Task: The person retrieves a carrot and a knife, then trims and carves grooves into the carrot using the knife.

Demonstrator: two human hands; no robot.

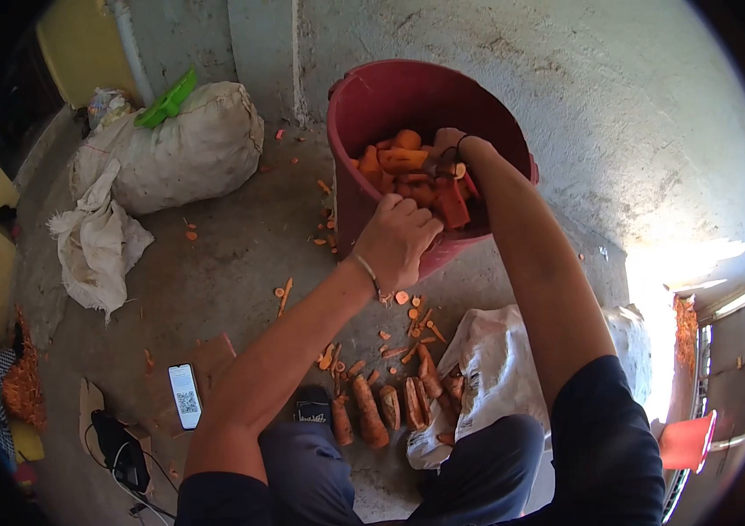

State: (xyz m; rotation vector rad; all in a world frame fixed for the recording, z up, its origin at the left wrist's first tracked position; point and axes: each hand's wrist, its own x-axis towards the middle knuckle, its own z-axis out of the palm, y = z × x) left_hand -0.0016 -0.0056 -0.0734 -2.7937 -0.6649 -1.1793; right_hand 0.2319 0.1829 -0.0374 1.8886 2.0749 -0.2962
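A large dark red bucket stands in front of me, tilted toward me, with peeled orange carrot pieces inside. My left hand is closed around its near rim, fingers curled over the edge. Reaching down over the right side, my right hand is inside the bucket among the carrots. Its fingers are mostly hidden, so what it holds, if anything, does not show. Unpeeled carrots lie in a row on the floor by my knees, beside a white sack.
Carrot ends and scraps litter the floor. A full woven sack with a green plastic item on top lies at back left. A lit phone, cables and a red container are nearby. The wall rises behind the bucket.
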